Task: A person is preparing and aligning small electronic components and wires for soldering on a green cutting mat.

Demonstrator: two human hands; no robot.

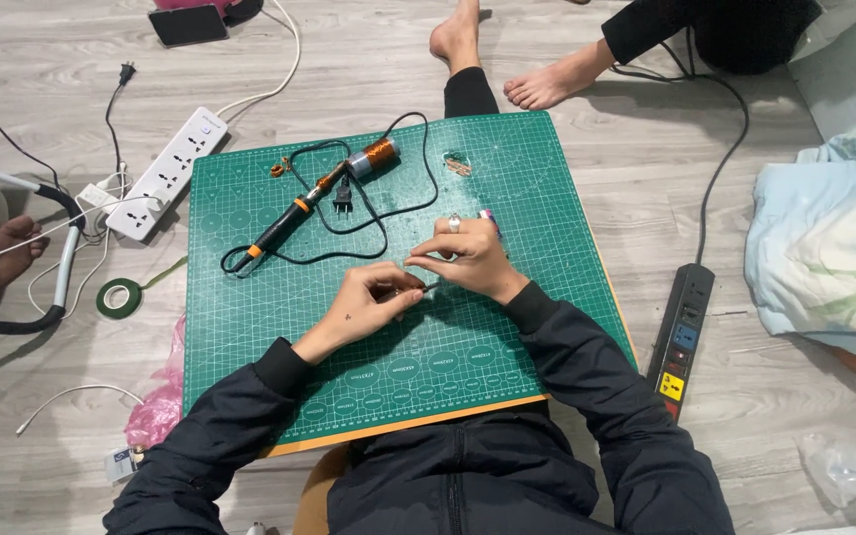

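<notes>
My left hand point(369, 302) and my right hand point(470, 260) meet over the middle of a green cutting mat point(537, 198). Between their fingertips is a thin, dark, wire-like piece point(426, 288), too small to identify. My right hand wears a ring, and a small pink object point(488, 215) shows just behind it. Farther back on the mat lie a soldering iron point(284, 225) with a black and orange handle and its black cord, a spool of copper wire point(375, 156), and small copper bits point(457, 165).
A white power strip point(165, 173) with white cables lies left of the mat, beside a green tape roll point(118, 297) and a pink plastic bag point(159, 404). A black power strip point(684, 332) sits right, near light bedding point(829, 248). Another person's bare feet point(507, 59) rest beyond the mat.
</notes>
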